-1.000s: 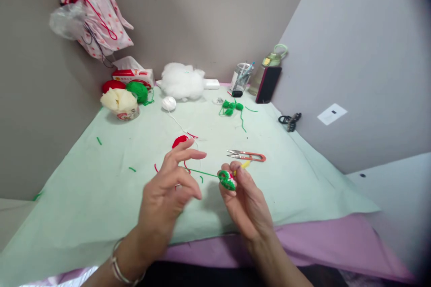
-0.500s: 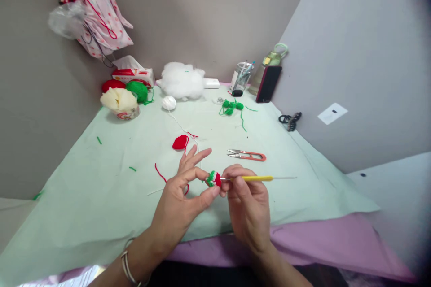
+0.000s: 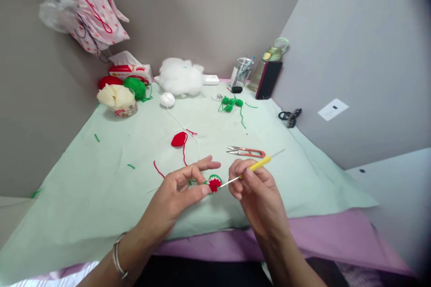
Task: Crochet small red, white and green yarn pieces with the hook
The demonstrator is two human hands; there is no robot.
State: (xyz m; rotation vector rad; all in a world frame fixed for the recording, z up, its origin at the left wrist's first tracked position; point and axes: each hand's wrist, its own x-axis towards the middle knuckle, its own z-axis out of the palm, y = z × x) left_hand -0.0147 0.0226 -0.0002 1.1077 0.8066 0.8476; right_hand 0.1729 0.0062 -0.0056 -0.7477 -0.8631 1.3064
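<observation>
Between thumb and fingers of my left hand [image 3: 182,186] is a small round crochet piece [image 3: 214,184], red in the middle with a white ring and a green edge. My right hand [image 3: 257,186] grips a crochet hook [image 3: 259,164] by its yellow handle, the metal shaft pointing left. The hook's tip meets the right side of the piece; whether it is inside a stitch is too small to tell. Beyond my hands lie a red crocheted piece [image 3: 179,139] with a yarn tail and orange-handled thread snips [image 3: 247,151].
Farther back are a white yarn ball [image 3: 167,99], white stuffing [image 3: 181,76], small green crocheted pieces [image 3: 229,104] and a cup of pens [image 3: 241,74]. A phone [image 3: 269,80] leans on a bottle at the right. A lidless tub [image 3: 125,110] and green yarn [image 3: 135,87] stand at the left.
The crochet piece has turned so its red face shows toward me. My right hand has moved right and tilted the hook, its handle end now higher.
</observation>
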